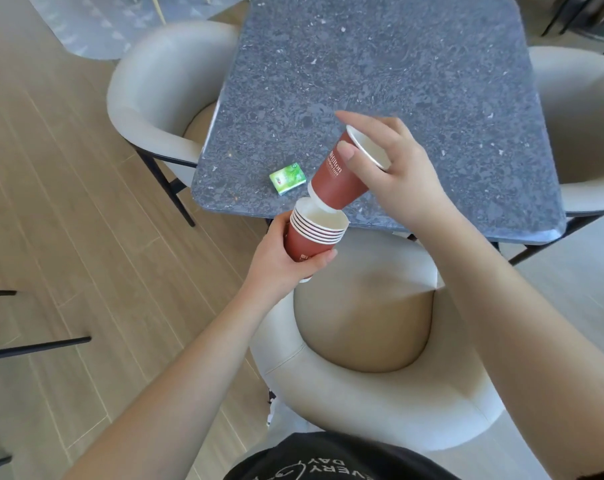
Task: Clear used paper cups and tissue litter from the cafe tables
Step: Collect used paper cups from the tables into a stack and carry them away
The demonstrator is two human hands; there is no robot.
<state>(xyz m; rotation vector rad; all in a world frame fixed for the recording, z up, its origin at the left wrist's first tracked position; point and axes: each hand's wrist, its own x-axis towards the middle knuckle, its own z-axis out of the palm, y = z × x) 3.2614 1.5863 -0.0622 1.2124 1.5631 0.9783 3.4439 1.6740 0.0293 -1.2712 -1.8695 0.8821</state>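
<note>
My left hand (281, 261) grips a nested stack of several red paper cups (312, 237) just off the near edge of the dark speckled table (397, 81). My right hand (394, 171) holds one more red paper cup (338, 183) near its rim, tilted, its white base just inside the mouth of the stack. A small green tissue packet (288, 178) lies on the table's near left part, just left of the tilted cup.
A beige round chair (370, 341) stands right below my hands at the table's near side. Two more chairs flank the table, one on the left (155, 98) and one on the right (584, 126). Wooden floor (68, 220) spreads to the left, with black furniture legs (34, 348) there.
</note>
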